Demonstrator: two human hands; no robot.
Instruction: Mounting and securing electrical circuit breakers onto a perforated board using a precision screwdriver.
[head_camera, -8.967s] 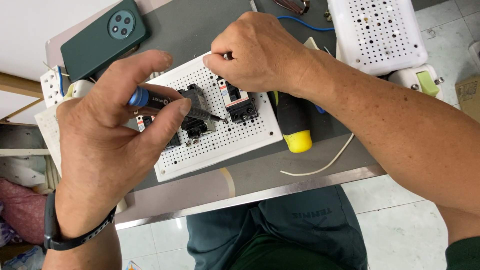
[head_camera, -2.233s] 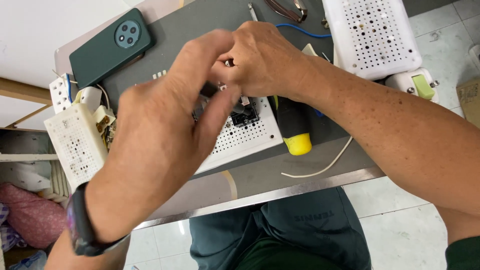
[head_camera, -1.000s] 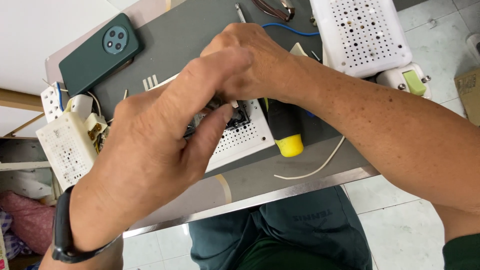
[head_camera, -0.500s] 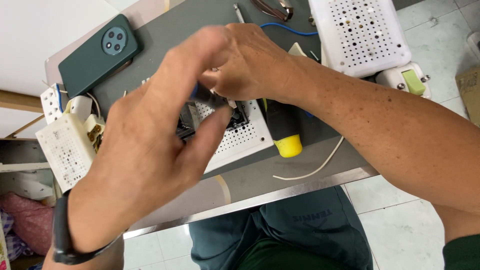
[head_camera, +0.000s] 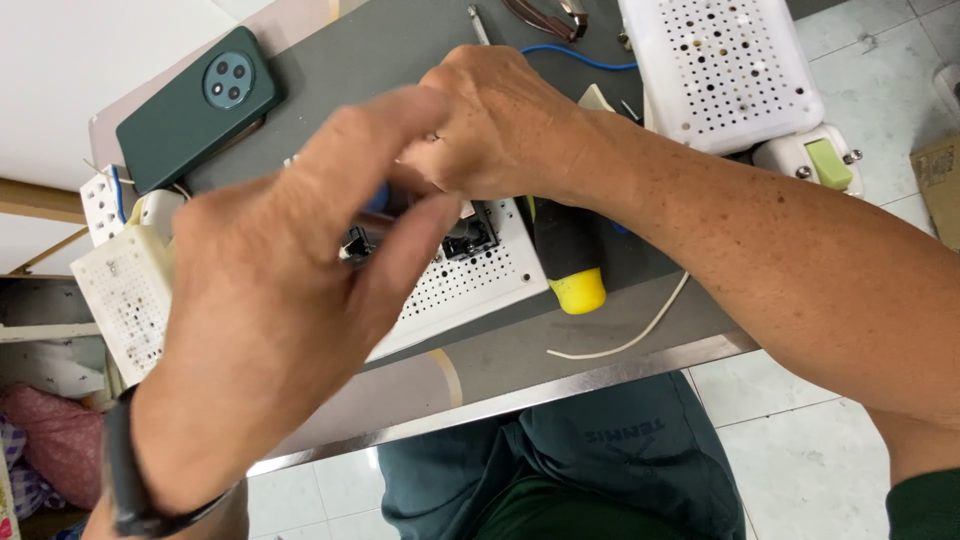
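left hand: grip closed on a blue-handled tool
right hand: fingers curled, pressing black parts on the white perforated board
phone: dark green, on the counter's far left

A white perforated board lies flat beneath both hands, carrying small black parts just under the right hand. A blue-handled tool shows between the left hand fingers.

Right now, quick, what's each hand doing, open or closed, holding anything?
Left hand: blurred, fingers curled over a blue-handled tool on the white perforated board; grip cannot be told.
Right hand: closed, pressing on the black component; whether it grips it is hidden.
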